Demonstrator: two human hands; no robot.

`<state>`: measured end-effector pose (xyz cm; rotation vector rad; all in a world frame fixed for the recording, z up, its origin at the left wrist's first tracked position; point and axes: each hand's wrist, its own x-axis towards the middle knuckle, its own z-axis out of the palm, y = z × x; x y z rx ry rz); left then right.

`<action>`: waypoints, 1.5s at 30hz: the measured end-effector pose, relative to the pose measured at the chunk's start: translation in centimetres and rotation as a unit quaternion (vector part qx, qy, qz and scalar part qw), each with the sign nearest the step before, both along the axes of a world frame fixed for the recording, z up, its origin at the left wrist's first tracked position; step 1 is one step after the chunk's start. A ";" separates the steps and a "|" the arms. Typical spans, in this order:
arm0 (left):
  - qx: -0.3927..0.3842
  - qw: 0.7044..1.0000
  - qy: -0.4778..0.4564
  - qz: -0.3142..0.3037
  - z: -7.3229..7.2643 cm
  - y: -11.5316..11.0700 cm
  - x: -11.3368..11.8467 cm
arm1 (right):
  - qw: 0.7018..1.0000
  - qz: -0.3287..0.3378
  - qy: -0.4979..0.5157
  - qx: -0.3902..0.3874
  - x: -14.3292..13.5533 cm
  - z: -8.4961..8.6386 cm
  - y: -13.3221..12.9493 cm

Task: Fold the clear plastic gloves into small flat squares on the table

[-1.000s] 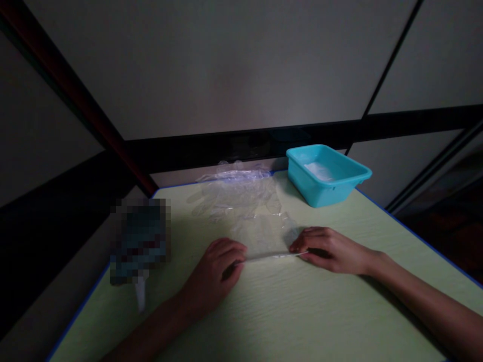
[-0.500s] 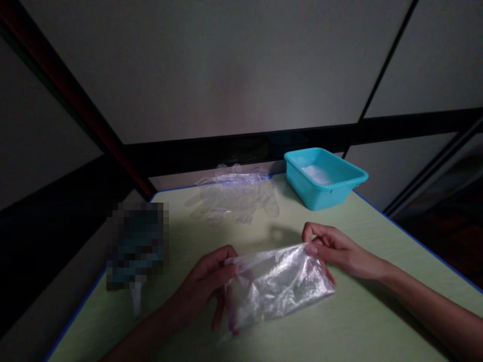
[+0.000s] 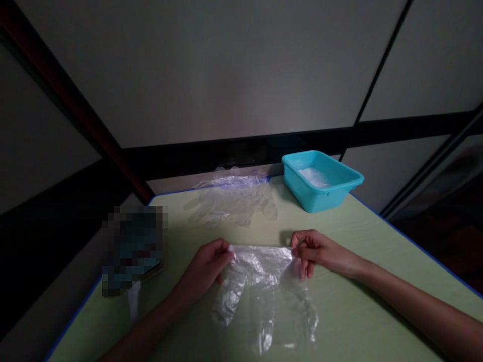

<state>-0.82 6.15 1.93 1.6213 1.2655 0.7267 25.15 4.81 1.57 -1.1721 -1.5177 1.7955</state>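
A clear disposable plastic glove (image 3: 260, 286) hangs spread between my two hands over the near part of the table, its finger parts pointing down toward me. At its top left corner, my left hand (image 3: 211, 261) pinches the edge between thumb and fingers. My right hand (image 3: 315, 254) pinches the top right corner, other fingers curled behind it. The top edge is stretched nearly straight. Farther back lies a flat, overlapping heap of similar clear gloves (image 3: 237, 201), apart from both hands.
A turquoise plastic basin (image 3: 328, 196) with something white inside stands at the back right of the pale green, blue-edged table (image 3: 377, 246). At the left edge is a pixelated object (image 3: 134, 249) on a white support (image 3: 134, 300). Panelled cabinet doors (image 3: 241, 75) rise behind.
The folded plastic has opened out, and its finger parts now hang down. My right hand has moved slightly left, and the top edge is now level instead of slanted.
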 end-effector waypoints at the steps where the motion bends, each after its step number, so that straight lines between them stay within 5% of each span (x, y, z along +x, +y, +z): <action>1: 0.016 1.000 0.014 -0.006 0.0 0.4 0.1 | 1.000 0.006 -0.005 -0.008 0.0 0.1 -0.1; 11: 0.246 0.961 0.119 -0.041 1.3 6.4 5.2 | 0.987 0.138 -0.016 -0.082 -0.2 0.6 -1.7; 14: 0.298 0.946 0.123 -0.028 1.4 5.7 6.4 | 0.992 0.048 -0.101 0.053 0.2 0.9 -1.4; 16: 0.312 0.941 0.126 -0.036 1.3 4.1 6.0 | 0.951 -0.032 -0.206 0.228 0.6 1.2 -1.1; 18: 0.314 0.939 0.132 -0.049 0.9 2.1 4.8 | 0.882 -0.062 -0.289 0.368 1.0 1.3 -0.8; 20: 0.306 0.940 0.140 -0.057 0.3 0.1 3.2 | 0.845 -0.043 -0.311 0.433 1.2 1.2 -0.6; 23: 0.262 0.953 0.139 -0.055 -0.7 -1.5 1.4 | 0.833 0.001 -0.285 0.474 1.1 0.8 -0.4; 28: 0.207 0.976 0.067 0.026 -1.7 -1.1 0.9 | 0.824 0.048 -0.259 0.501 0.3 0.1 0.1; 36: 0.168 0.983 0.005 0.069 -1.2 -0.7 1.1 | 0.773 0.189 -0.270 0.542 -1.2 -0.3 3.7; 45: 0.170 0.984 -0.005 0.050 -0.6 -1.3 1.2 | 0.747 0.240 -0.340 0.519 -1.4 -0.3 4.0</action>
